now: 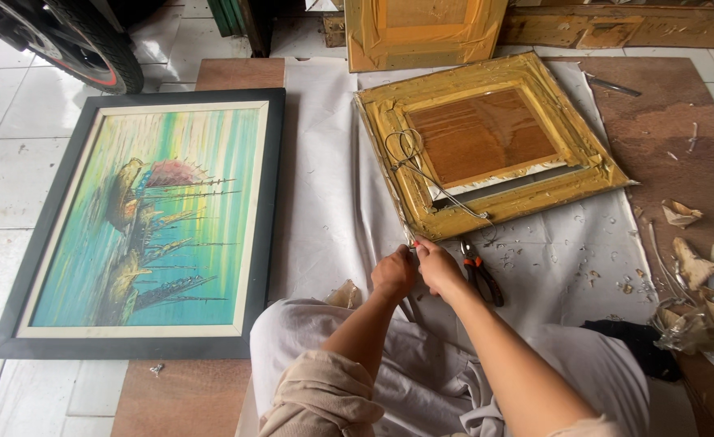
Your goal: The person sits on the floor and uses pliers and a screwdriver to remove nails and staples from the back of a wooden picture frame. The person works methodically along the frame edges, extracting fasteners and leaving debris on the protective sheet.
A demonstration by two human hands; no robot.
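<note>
Fingers of both hands [416,271] pinching thin wire [422,170], ornate gilded frame [486,142]

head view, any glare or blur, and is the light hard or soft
Head view: light is soft and even, shadows faint; mild sheen on the gold frame and the painting; focus is sharp at the left hand and right hand; edges bow slightly from the wide lens; no motion blur.

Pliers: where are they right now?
In the head view, the pliers lie on the white cloth, just right of the right hand and below the gold frame's lower edge.
</note>
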